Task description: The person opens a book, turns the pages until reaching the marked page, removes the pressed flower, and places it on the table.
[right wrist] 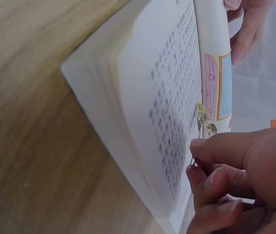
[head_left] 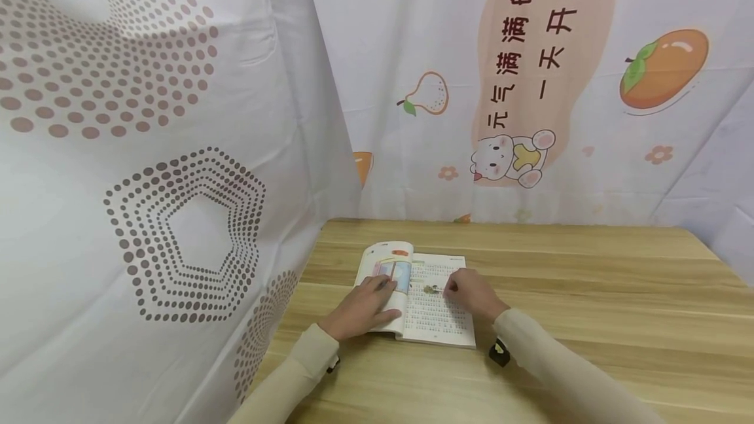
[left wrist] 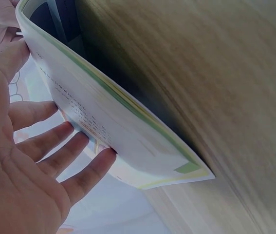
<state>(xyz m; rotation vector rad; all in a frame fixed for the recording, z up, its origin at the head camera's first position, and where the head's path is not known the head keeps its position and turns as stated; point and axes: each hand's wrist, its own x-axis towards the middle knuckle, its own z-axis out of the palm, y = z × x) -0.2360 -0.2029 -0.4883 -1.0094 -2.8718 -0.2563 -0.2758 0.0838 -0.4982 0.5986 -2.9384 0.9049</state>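
A book (head_left: 438, 320) lies spread on the wooden table, its left pages curving up and carrying a coloured picture, its right page full of printed text. My left hand (head_left: 362, 307) rests on the left page; in the left wrist view its fingers (left wrist: 50, 158) are spread with the tips against the paper. Over the right page, my right hand (head_left: 476, 294) pinches the thin stem of a small dried flower (right wrist: 202, 112) between thumb and forefinger. The flower's pale yellowish head points toward the book's middle fold.
The wood-grain table (head_left: 589, 293) reaches away to the right. A white curtain with dotted patterns (head_left: 194, 234) hangs close on the left, and a fruit-printed curtain (head_left: 412, 149) hangs behind the back edge. A dark wrist camera (head_left: 499, 352) sits below the right wrist.
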